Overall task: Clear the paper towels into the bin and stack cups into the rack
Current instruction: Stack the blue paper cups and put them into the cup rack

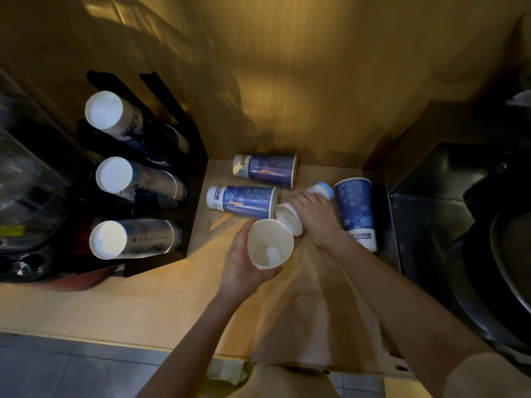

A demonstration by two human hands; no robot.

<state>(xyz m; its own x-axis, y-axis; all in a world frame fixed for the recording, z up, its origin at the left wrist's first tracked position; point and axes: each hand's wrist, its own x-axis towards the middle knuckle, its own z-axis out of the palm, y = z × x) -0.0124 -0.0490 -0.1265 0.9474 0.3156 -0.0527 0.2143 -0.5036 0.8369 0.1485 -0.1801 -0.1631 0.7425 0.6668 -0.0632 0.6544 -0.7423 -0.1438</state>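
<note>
My left hand [244, 262] grips a white paper cup [270, 244] with its mouth facing up at me. My right hand [314, 215] closes over a small cup [290, 218] lying on its side on the wooden counter [143, 305]. Three tall blue flowered cups lie around it: one at the back [265, 170], one in the middle [241, 201], one on the right [357, 212]. A black cup rack [195, 179] stands at the left with three stacks of cups: top [129, 122], middle [138, 180], bottom [135, 239]. I see no paper towels.
A dark metal sink [459, 225] area lies to the right. Clear plastic containers [26, 173] sit left of the rack. The counter's front edge runs across the bottom, with grey floor tiles [71, 369] below it. A wooden wall backs the counter.
</note>
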